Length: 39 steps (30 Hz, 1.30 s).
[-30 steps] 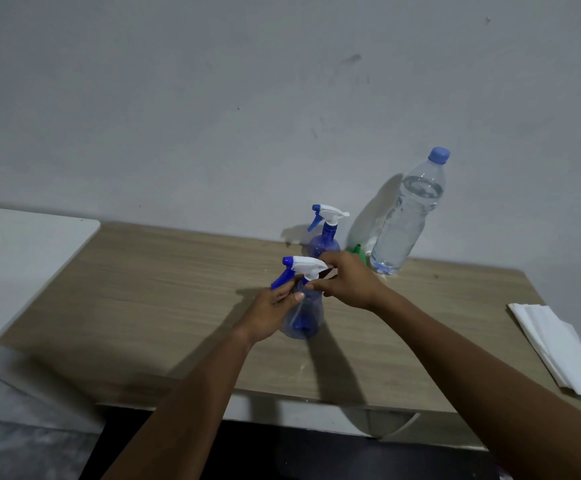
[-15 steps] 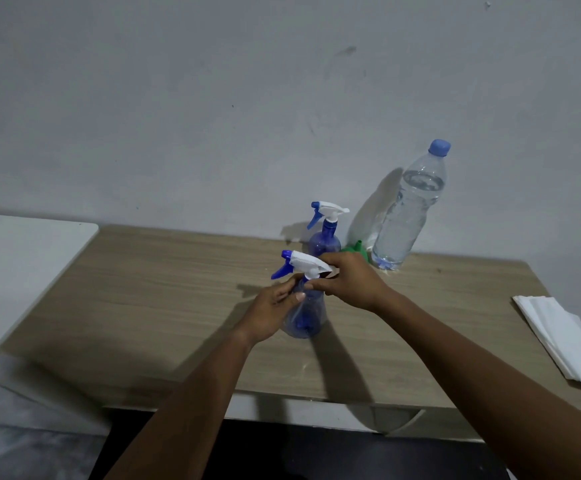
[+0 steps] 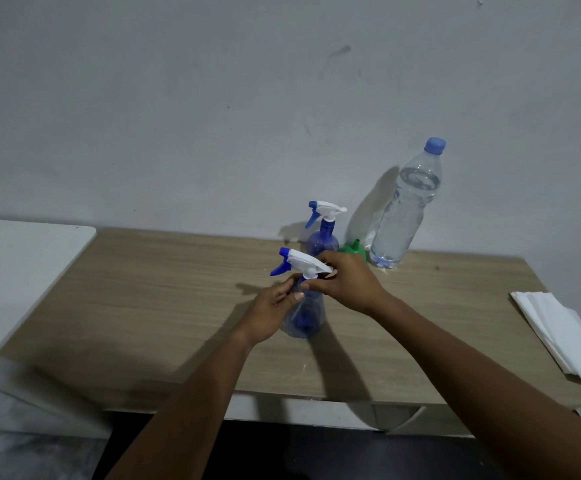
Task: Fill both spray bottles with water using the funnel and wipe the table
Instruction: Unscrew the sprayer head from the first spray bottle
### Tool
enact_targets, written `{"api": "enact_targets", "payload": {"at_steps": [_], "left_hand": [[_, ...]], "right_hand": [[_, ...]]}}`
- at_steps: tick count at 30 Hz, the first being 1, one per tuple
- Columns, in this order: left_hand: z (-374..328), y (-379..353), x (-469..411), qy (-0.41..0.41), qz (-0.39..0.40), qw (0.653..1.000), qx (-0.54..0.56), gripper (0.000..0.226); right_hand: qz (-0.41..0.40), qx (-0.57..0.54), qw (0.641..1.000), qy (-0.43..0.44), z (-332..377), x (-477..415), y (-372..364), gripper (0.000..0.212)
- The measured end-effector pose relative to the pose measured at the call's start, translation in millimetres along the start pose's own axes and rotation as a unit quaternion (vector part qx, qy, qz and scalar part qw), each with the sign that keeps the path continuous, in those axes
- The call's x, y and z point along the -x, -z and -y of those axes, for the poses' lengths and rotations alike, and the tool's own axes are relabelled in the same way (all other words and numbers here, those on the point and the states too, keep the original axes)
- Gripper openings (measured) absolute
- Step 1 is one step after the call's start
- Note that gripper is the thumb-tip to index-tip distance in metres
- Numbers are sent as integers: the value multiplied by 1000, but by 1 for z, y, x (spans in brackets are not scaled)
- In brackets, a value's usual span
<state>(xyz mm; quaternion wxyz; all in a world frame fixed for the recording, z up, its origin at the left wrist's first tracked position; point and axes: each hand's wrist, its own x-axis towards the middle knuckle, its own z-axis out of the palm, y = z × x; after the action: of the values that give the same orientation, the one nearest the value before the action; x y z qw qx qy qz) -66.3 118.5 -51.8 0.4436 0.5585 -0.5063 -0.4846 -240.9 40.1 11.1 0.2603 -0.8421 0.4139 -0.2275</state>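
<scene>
The near spray bottle (image 3: 304, 317) stands up tall in the middle of the tabletop (image 3: 161, 289), right between the two hands, and its white and blue spray top (image 3: 299, 263) points to the left. The left hand (image 3: 271, 313) is curled round the bottle's neck and side, and the right hand (image 3: 348, 282) is curled round the back of the spray top. The other spray bottle (image 3: 323, 237) stands just behind by the far wall, also pointing left, with the green funnel (image 3: 353, 249) and the big water bottle (image 3: 400, 216) to its right, and white paper (image 3: 566, 334) lies at the right edge.
</scene>
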Motion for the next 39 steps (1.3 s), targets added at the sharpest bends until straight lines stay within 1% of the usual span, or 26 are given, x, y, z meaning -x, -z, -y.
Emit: {"api": "enact_targets", "payload": {"at_steps": [4,8,10,13,17,20,24,27,29,31,34,36,39], "left_hand": [[0,0,-2,-3,2,1000,4,42],[4,0,-3,-11,7,1000,10,44],[5,0,-3,-13,8,1000,12,45],[2,0,-2,-9,15,1000,10,43],[3,1,-2,-9,14,1000,7,43],[4,1,-2,-9,13,1000,15,47],[0,-2,0,-17,1,1000,22,42],[2,-1,-1,-14,7,1000,22,40],[0,-1,-1,-12,8,1000,20,40],[1,-1,-1,-13,9,1000,14,41],[1,-1,-1,-14,9,1000,5,41],[4,0,-2,-15,11,1000,3,42],[2,-1,-1,-12,4,1000,12,43]], "right_hand": [[20,-22,1000,-5,-6,2,0,33],[39,-66,997,-24,-13,6,-1,22],[39,-66,997,-22,-14,7,-1,20],[29,-41,999,-2,-8,7,2,26],[-2,-16,1000,0,0,4,1,36],[-10,-3,1000,-3,-1,0,-1,32],[32,-41,999,-16,-11,1,0,26],[41,-53,998,-15,-16,3,0,20],[44,-51,998,-9,-15,5,0,21],[38,-46,998,-4,-12,6,1,27],[9,-40,999,-4,-5,6,0,33],[-13,-11,1000,6,-3,3,-1,37],[-21,3,1000,6,-4,2,-2,33]]}}
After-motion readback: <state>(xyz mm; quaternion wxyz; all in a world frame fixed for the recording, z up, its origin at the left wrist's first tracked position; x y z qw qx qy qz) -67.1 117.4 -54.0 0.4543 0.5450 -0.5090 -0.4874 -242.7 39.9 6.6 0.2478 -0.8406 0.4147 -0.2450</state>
